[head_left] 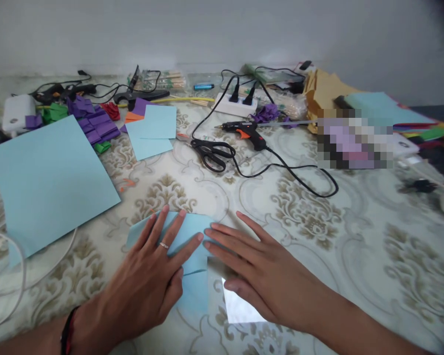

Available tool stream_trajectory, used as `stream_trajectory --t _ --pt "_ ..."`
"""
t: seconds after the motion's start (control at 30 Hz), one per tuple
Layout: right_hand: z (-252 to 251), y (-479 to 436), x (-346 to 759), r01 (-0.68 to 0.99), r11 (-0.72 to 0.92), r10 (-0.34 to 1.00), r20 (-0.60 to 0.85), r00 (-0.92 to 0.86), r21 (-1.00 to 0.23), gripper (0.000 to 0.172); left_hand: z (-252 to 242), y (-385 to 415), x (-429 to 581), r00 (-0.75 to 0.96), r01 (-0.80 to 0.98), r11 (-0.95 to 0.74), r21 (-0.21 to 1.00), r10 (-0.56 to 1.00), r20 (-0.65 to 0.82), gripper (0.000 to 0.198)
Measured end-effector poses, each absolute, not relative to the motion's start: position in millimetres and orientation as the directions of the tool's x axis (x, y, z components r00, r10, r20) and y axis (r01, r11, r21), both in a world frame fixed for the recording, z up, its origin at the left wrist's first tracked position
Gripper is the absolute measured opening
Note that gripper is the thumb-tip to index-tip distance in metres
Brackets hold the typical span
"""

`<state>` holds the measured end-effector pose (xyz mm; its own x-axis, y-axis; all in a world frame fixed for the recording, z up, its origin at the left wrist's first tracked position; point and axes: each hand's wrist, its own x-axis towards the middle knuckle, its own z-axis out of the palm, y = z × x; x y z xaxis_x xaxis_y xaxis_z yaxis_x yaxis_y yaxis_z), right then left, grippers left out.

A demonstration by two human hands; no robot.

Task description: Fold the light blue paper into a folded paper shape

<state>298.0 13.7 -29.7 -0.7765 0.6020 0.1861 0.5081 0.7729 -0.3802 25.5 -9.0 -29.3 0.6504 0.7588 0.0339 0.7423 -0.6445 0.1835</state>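
Observation:
A folded piece of light blue paper lies on the patterned table cover in front of me. My left hand rests flat on it with the fingers spread; a ring and a dark wristband show on it. My right hand lies at the paper's right edge, fingers stretched out and tips touching the blue sheet. A lower flap of the paper shows below my left index finger. Partly under my right hand is a bright white rectangle; whether it is paper or a reflection I cannot tell.
A large light blue sheet lies at left, with small blue squares behind. Black scissors and a glue gun with a looping cord sit mid-table. Purple folded paper, a power strip and coloured sheets line the back.

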Motion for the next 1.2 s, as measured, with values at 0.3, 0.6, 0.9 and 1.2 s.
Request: stream_trajectory --t 0.3,0.6,0.9,1.2 --pt "-19 18 271 0.631 0.753 0.656 0.135 -0.743 -0.189 0.050 -27 -9 26 0.657 0.735 -0.657 0.169 0.751 0.063 0.079" --pt "-15 38 255 0.684 0.725 0.689 0.064 -0.722 -0.076 0.050 -27 -9 27 0.651 0.736 -0.645 0.206 0.757 0.047 0.068" --pt "-5 30 279 0.729 0.683 0.730 0.021 -0.683 -0.037 0.043 -27 -10 27 0.641 0.743 -0.638 0.203 0.765 0.063 0.076" --pt "-10 18 265 0.761 0.648 0.761 0.012 -0.648 0.023 0.051 -30 -9 26 0.642 0.737 -0.643 0.209 0.763 0.080 0.071"
